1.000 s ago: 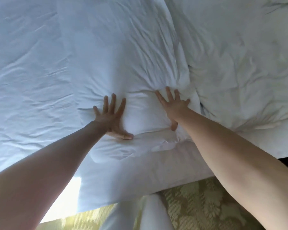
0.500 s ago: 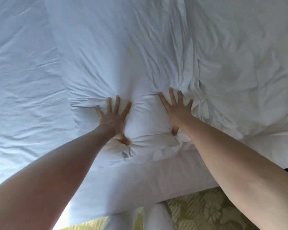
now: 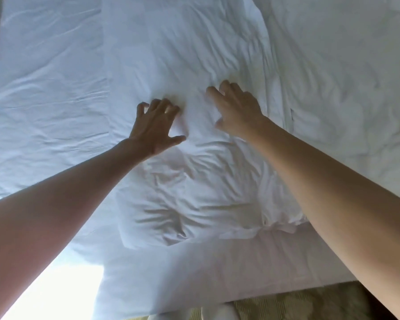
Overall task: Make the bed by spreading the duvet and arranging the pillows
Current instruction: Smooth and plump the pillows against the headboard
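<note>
Along the left edge of the bed, a wrinkled white sheet [image 3: 46,107] lies flat, reaching in as far as the pillow. Just right of it, a white pillow [image 3: 183,54] runs from the far edge toward the near edge of the mattress [image 3: 217,273], its near end bunched into deep creases. The left hand [image 3: 156,128] lies palm down on the middle of the pillow, fingers curled and slightly spread, tips dug into the fabric, thumb stretched out to the right. A small ridge of cloth rises between the 2 hands. The right hand [image 3: 237,112] presses the pillow just beside it, a little farther from the near edge, fingers bent and close together; whether they pinch any cloth cannot be told. Right of the pillow and touching its side, a rumpled white duvet [image 3: 344,88] covers the bed out to the right edge. Below the near edge, patterned carpet [image 3: 298,306] shows.
</note>
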The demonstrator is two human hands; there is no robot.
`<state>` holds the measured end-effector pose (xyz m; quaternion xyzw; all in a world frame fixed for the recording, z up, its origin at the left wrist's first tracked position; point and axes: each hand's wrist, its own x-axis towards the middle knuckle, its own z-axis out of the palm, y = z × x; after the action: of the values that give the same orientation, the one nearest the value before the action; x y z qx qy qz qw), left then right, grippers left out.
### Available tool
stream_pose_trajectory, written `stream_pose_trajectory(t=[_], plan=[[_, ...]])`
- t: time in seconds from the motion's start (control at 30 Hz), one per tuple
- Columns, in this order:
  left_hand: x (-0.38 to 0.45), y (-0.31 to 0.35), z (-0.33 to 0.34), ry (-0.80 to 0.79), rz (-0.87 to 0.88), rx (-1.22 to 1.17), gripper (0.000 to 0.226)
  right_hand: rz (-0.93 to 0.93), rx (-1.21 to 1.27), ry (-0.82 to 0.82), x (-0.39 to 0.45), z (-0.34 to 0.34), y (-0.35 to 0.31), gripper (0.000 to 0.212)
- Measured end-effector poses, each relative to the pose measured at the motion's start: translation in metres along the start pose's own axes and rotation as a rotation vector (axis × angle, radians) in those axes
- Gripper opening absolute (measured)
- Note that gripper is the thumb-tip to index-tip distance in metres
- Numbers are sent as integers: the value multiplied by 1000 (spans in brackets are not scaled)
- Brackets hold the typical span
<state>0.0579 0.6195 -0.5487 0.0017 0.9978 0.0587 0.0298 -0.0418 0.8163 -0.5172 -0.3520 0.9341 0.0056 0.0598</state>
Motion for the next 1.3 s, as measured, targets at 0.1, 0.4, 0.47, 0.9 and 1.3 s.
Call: stream_pose_trajectory(t=[0.1, 0.4, 0.47, 0.9, 1.3], plan=[[21, -20, 1, -40, -124, -8, 88, 59, -52, -178, 22, 10, 6, 116], [99, -40, -29, -225, -151, -49, 59, 235, -260, -487, 88, -23, 1, 71], [113, -53, -37, 60, -169, 2, 55, 205, -215, -217, 110, -31, -2, 53], [200, -110, 19, -236, -224, 52, 105, 338, 116, -119, 227, 59, 47, 78], [245, -119, 100, -280, -312, 13, 113, 391, 204, -50, 265, 157, 60, 81]])
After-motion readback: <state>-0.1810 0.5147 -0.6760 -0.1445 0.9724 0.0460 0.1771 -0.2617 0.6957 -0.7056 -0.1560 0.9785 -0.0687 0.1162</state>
